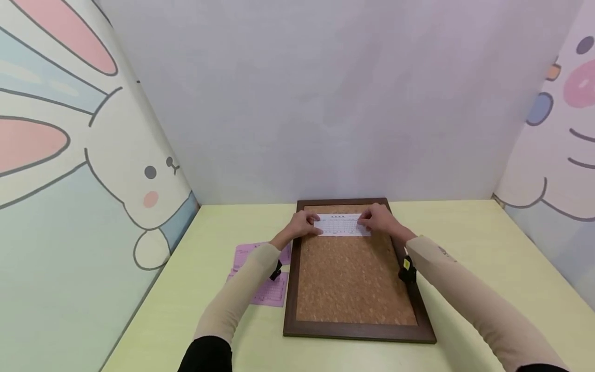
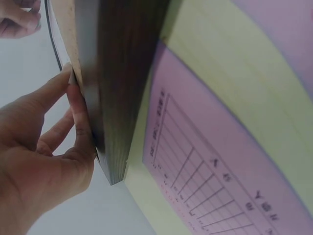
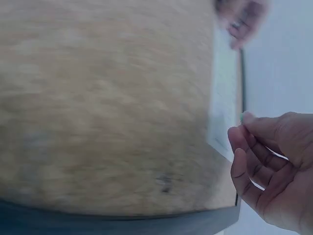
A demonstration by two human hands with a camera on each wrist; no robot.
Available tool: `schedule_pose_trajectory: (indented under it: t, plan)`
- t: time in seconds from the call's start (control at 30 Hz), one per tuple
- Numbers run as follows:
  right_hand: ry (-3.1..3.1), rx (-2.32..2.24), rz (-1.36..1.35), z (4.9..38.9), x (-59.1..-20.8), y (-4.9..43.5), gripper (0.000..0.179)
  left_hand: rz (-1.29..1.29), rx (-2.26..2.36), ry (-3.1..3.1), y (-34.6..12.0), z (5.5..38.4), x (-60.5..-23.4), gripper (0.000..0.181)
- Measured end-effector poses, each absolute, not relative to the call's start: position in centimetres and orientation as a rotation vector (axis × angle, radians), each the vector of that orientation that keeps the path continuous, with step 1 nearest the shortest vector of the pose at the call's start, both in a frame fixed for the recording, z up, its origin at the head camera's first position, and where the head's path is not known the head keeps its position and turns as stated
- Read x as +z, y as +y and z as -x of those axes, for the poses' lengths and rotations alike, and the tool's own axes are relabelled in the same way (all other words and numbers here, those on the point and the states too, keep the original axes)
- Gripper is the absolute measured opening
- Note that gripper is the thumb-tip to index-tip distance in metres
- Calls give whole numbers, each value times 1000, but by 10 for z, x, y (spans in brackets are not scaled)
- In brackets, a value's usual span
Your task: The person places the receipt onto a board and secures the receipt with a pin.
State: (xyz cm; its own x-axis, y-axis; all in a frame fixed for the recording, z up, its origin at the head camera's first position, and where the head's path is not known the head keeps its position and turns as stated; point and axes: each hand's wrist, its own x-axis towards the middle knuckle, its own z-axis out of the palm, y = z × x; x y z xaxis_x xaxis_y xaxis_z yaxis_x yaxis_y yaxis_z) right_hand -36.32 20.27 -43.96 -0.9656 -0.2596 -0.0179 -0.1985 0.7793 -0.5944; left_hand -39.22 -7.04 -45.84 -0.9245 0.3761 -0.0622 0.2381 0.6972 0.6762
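Where the white rectangular paper sheet with a printed grid [image 1: 341, 226] lies: on the far end of the brown speckled cork surface [image 1: 353, 279], between the two hands.
Sheet's long axis: crosswise, running from one hand to the other, in line with the board's short far edge.
Right hand [image 1: 381, 219]: thumb and forefinger pinch a small green object [image 3: 242, 117], too little of it showing for me to say what it is; from here the fingertips overlap the sheet's right end, near the upper corner.
What matters most, as I judge it: the sheet stretches leftward from beneath those right fingertips, so the right hand is the nearer one to that corner; whether its tips touch the paper I cannot tell.
Left hand [image 1: 303, 224]: thumb and forefinger curl in at the opposite short edge and, as I read it, hold the sheet there.
Dark brown wooden frame [image 1: 358, 330]: borders the cork, its longer sides leading away from the person.
Pink printed paper sheets [image 1: 269, 295]: two, just left of the frame, partly under the left beige sleeve [image 1: 246, 287].
Pale yellow tabletop [image 1: 469, 227]: bears the board and the pink papers, reaching back to the plain wall [image 1: 325, 103].
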Motion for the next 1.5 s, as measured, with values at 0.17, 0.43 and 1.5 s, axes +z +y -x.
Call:
schedule_pose_trajectory:
  t: [0.17, 0.43, 1.5]
  plan:
    - [2821, -1097, 263, 377, -436, 210, 23, -502, 1062, 2691, -69, 391, -460, 41]
    - [2780, -1159, 152, 390, -453, 207, 25, -501, 1069, 2699, -70, 391, -459, 39]
    - [2686, -1184, -7, 402, -460, 211, 23, -466, 1056, 2699, -70, 394, -459, 37]
